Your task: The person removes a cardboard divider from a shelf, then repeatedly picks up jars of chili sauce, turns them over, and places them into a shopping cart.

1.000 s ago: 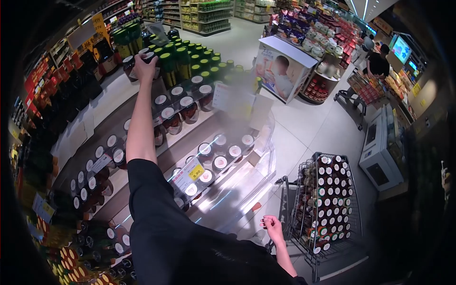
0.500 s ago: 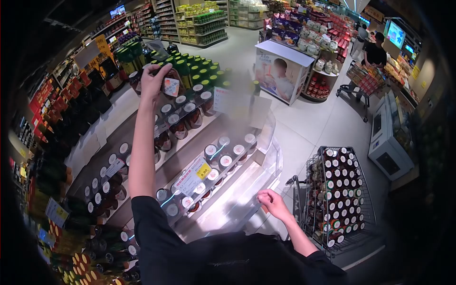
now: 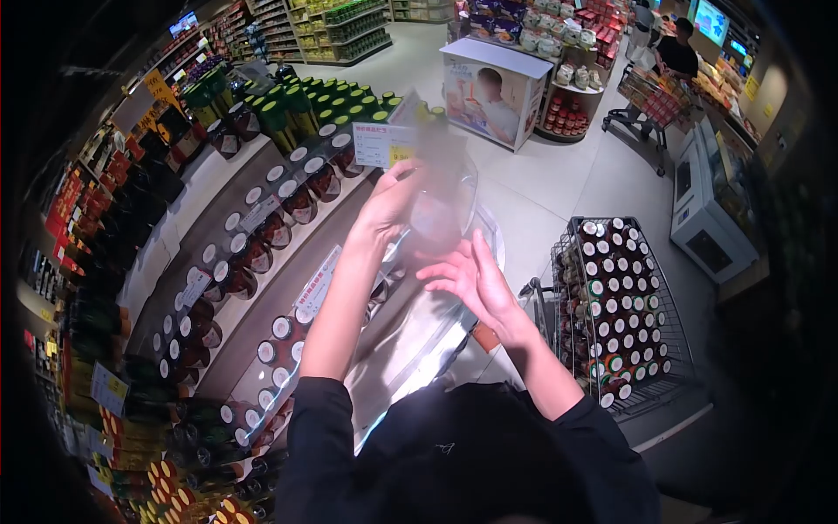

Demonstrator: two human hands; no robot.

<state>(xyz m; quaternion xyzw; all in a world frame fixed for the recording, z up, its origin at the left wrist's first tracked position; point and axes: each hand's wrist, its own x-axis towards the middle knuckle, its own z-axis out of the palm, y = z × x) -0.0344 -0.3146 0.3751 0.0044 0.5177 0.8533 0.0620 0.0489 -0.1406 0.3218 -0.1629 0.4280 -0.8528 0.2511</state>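
My left hand [image 3: 393, 203] is raised over the front end of the stepped shelf, its fingers closed around a jar [image 3: 436, 220]. A hazy smear in the view covers much of this jar, so only a pale, pinkish shape shows. Just below it, my right hand [image 3: 476, 281] is open, fingers spread and turned up toward the jar's underside. Rows of dark red jars with white lids [image 3: 301, 205] line the shelf tiers to the left of my left arm. A price sign [image 3: 375, 144] stands behind my left hand.
On the right, a shopping cart [image 3: 690, 349] holds stacked white-lidded jars. A white oven-like cabinet [image 3: 716, 223] stands beyond it. Green-capped bottles [image 3: 345, 105] fill the upper shelf. Farther back are a white promotion counter [image 3: 497, 96] and a person [image 3: 676, 52] by another cart.
My left hand has brought the jar from the upper tier rightward and down. My right hand has risen toward it and spread its fingers. The view has shifted slightly.
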